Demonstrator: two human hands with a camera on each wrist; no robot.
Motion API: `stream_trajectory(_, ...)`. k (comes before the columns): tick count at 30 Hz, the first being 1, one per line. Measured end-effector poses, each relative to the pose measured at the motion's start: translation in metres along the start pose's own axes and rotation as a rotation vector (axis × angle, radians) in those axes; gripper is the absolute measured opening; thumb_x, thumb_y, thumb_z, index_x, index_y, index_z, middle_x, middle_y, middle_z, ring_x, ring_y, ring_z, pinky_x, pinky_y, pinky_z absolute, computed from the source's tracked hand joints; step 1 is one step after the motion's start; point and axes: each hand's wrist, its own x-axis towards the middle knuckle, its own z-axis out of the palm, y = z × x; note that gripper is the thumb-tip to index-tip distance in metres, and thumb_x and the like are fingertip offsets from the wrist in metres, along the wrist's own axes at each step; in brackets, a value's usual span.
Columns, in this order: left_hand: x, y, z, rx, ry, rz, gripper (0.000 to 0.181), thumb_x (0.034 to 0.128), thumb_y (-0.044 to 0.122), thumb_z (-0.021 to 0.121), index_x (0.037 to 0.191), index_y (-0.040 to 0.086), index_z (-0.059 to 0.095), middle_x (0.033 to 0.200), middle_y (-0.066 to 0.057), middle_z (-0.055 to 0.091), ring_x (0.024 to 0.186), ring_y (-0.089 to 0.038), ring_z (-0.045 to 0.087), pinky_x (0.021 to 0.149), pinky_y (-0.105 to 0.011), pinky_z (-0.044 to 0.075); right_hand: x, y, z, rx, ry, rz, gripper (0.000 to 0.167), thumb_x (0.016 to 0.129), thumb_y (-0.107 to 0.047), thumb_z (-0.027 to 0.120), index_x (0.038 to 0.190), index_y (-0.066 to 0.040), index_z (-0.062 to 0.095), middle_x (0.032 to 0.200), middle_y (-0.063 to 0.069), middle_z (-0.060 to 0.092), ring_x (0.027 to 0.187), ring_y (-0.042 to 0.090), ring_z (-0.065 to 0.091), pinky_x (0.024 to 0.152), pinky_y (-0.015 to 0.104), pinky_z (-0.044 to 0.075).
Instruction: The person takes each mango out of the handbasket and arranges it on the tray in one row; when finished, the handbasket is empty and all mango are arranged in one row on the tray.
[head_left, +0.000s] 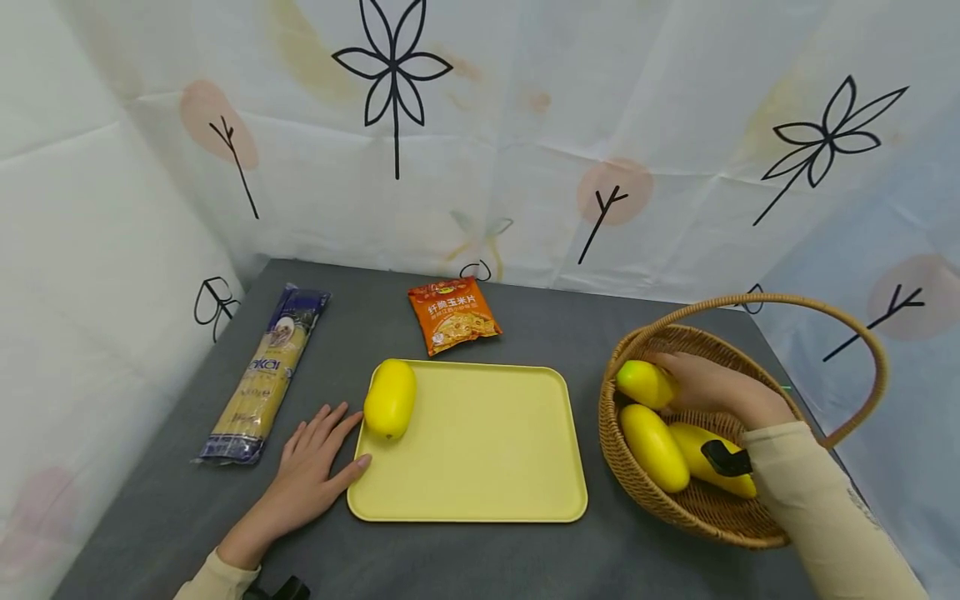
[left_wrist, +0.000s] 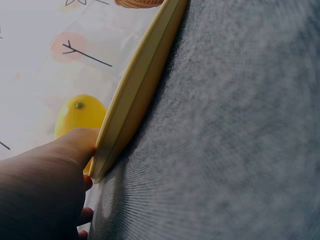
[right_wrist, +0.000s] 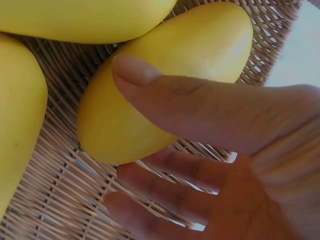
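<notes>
While your left hand is just chilling loosely spread, thumb on the tray at lower center, your right hand has fingers curled round a green-tipped yellow fruit in the basket, frame right.

Grey tabletop — pasta packet, orange bag, yellow tray, wicker basket

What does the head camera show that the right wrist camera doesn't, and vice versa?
Only the head view: the left hand touching the pale yellow tray, a yellow fruit on the tray, an orange packet, a long blue-and-yellow packet and the basket's handle.
Only the right wrist view: the right thumb's tip, nail showing, against a fruit.
Both: the right hand, the wicker basket and three yellow fruits inside.
</notes>
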Motion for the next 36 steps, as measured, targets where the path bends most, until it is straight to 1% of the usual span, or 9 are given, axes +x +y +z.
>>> stream_trajectory(4, 0.0, 0.0, -0.001, 0.0, 0.001, 0.001, 0.064, 0.0937, 0.046, 0.057, 0.147, 0.015, 0.039, 0.154, -0.017, 0.026, 0.143, -0.042, 0.013, 0.108, -0.065, 0.006, -0.009, -0.002, -0.005, -0.012, 0.017, 0.02, 0.074, 0.079, -0.018, 0.077, 0.14, 0.003, 0.041, 0.131, 0.027, 0.049, 0.112, 0.042, 0.051, 0.084, 0.052, 0.047)
stream_trajectory(8, 0.0, 0.0, 0.0, -0.006, 0.002, 0.002, 0.064, 0.0936, 0.046, 0.057, 0.146, 0.015, 0.04, 0.154, -0.018, 0.027, 0.143, -0.043, 0.014, 0.108, -0.065, 0.006, -0.021, -0.002, -0.007, -0.034, 0.042, 0.028, 0.073, 0.078, -0.02, 0.079, 0.136, 0.007, 0.043, 0.125, 0.027, 0.053, 0.103, 0.036, 0.056, 0.079, 0.047, 0.049)
stream_trajectory(11, -0.001, 0.0, 0.001, -0.006, 0.003, 0.002, 0.063, 0.0935, 0.046, 0.058, 0.146, 0.015, 0.04, 0.154, -0.018, 0.027, 0.143, -0.043, 0.014, 0.109, -0.065, 0.006, -0.032, -0.003, -0.008, -0.027, 0.046, 0.052, 0.078, 0.079, -0.022, 0.078, 0.137, 0.011, 0.038, 0.125, 0.031, 0.051, 0.101, 0.036, 0.057, 0.077, 0.046, 0.05)
stream_trajectory(16, -0.001, 0.0, 0.001, -0.007, 0.018, 0.013, 0.063, 0.0936, 0.044, 0.058, 0.145, 0.014, 0.041, 0.153, -0.019, 0.029, 0.142, -0.043, 0.015, 0.108, -0.065, 0.006, -0.05, -0.008, -0.008, 0.007, 0.074, 0.062, 0.082, 0.085, -0.028, 0.073, 0.14, 0.014, 0.029, 0.132, 0.036, 0.045, 0.11, 0.044, 0.054, 0.081, 0.051, 0.049)
stream_trajectory(21, -0.001, 0.0, 0.0, 0.001, 0.021, 0.017, 0.063, 0.094, 0.045, 0.057, 0.146, 0.013, 0.04, 0.153, -0.019, 0.028, 0.142, -0.043, 0.015, 0.108, -0.065, 0.006, -0.064, -0.017, -0.007, 0.051, 0.119, 0.043, 0.081, 0.086, -0.033, 0.072, 0.138, 0.012, 0.03, 0.128, 0.032, 0.048, 0.105, 0.038, 0.057, 0.077, 0.047, 0.052)
stream_trajectory(26, -0.001, 0.001, -0.001, 0.003, 0.016, 0.009, 0.063, 0.0939, 0.046, 0.057, 0.146, 0.014, 0.04, 0.153, -0.019, 0.028, 0.143, -0.043, 0.014, 0.109, -0.065, 0.006, -0.078, -0.025, -0.005, 0.056, 0.133, 0.042, 0.083, 0.084, -0.037, 0.073, 0.136, 0.014, 0.033, 0.125, 0.031, 0.049, 0.103, 0.036, 0.056, 0.076, 0.047, 0.052)
stream_trajectory(29, -0.001, 0.001, -0.001, 0.003, 0.019, 0.015, 0.063, 0.0938, 0.046, 0.057, 0.146, 0.014, 0.04, 0.153, -0.019, 0.028, 0.142, -0.043, 0.014, 0.108, -0.065, 0.006, -0.088, -0.032, -0.005, 0.056, 0.157, 0.038, 0.08, 0.084, -0.039, 0.073, 0.135, 0.011, 0.036, 0.123, 0.027, 0.052, 0.1, 0.031, 0.057, 0.074, 0.044, 0.052)
stream_trajectory(33, 0.0, 0.0, 0.0, 0.01, 0.016, 0.012, 0.063, 0.0939, 0.046, 0.057, 0.146, 0.014, 0.04, 0.154, -0.018, 0.028, 0.143, -0.043, 0.014, 0.109, -0.064, 0.006, -0.1, -0.046, -0.004, 0.062, 0.193, 0.045, 0.079, 0.086, -0.041, 0.069, 0.139, 0.005, 0.033, 0.125, 0.023, 0.05, 0.1, 0.029, 0.055, 0.075, 0.044, 0.052)
stream_trajectory(36, 0.0, -0.001, 0.001, 0.011, 0.013, 0.006, 0.063, 0.0938, 0.046, 0.057, 0.146, 0.015, 0.04, 0.154, -0.017, 0.028, 0.143, -0.042, 0.014, 0.11, -0.064, 0.006, -0.106, -0.059, -0.002, 0.062, 0.207, 0.051, 0.082, 0.088, -0.041, 0.066, 0.144, 0.004, 0.026, 0.129, 0.024, 0.045, 0.102, 0.031, 0.054, 0.076, 0.047, 0.052)
